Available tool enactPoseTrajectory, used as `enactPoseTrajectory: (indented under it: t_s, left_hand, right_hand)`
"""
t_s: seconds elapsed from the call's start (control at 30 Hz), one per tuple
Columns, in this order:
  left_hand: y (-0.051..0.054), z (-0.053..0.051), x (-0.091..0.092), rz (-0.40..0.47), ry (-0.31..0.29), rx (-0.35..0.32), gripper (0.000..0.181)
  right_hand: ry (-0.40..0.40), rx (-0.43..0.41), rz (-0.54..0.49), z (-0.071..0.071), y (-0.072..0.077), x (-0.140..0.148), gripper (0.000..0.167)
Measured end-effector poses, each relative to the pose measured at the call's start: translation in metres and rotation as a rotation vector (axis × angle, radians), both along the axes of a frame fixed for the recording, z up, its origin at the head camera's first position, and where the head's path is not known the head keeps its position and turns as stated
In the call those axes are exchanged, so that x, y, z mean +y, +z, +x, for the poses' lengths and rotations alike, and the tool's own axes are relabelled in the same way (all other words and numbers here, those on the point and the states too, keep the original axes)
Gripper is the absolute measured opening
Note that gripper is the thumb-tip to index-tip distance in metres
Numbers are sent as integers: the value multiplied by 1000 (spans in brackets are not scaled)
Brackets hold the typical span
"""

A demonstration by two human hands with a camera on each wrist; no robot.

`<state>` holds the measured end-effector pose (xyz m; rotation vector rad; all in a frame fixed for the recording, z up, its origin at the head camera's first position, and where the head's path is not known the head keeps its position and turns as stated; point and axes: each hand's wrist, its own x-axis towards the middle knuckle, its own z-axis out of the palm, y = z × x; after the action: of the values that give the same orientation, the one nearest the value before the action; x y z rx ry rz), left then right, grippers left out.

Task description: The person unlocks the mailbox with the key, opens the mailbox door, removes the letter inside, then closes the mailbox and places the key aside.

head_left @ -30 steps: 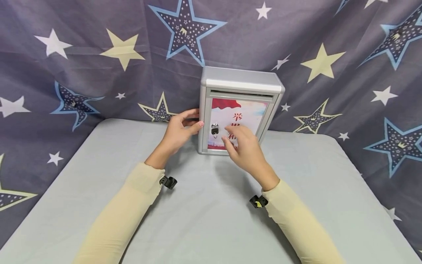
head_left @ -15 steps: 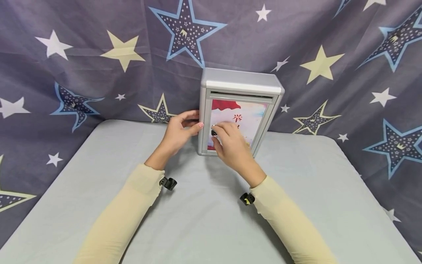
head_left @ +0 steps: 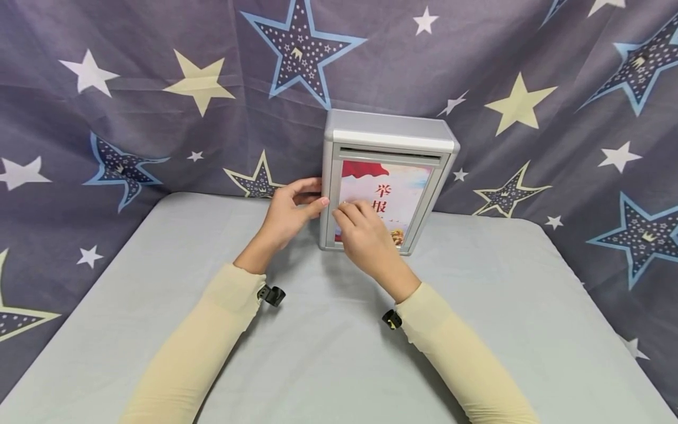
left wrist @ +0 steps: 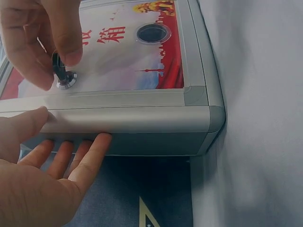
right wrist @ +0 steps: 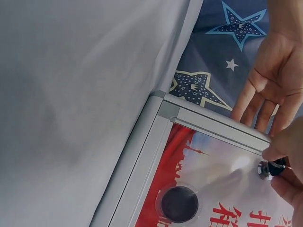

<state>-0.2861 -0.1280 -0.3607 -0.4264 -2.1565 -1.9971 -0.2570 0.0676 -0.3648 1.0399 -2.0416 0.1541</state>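
Note:
A silver metal box (head_left: 392, 126) with a slot near its top and a printed front panel stands upright at the back of the table. The left hand (head_left: 286, 213) rests on its left side, thumb at the front edge and fairly straight fingers along the side wall, as the left wrist view shows. The right hand (head_left: 366, 238) pinches the black-headed key (left wrist: 58, 67) between thumb and fingers. That key sits in the round chrome lock (left wrist: 66, 80) on the panel. In the head view the right hand covers both key and lock.
A pale grey cloth covers the table (head_left: 318, 353). Directly behind the box hangs a dark curtain (head_left: 392, 53) printed with stars. Low on the box's front is a dark round window (right wrist: 180, 204).
The right hand has moved left across the panel, from beside the lock onto the key, and its fingers have closed on it. The left hand and the box have stayed in place.

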Motion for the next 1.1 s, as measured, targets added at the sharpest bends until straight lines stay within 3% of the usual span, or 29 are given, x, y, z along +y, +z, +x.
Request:
enactPoseTrajectory:
  t_s: [0.4,0.87,1.1]
  left_hand:
    - [0,1,0,15,-11,-6,46]
    - [1,1,-1,8,-11,0,46]
    - [0,1,-1,7,-18,17,46]
  right_hand:
    - [-18,41,-64,2,-4,-2,17]
    - [-20,76,-152,5,-9,-5,19]
    - [-40,58,-191,6,-11,-6,17]
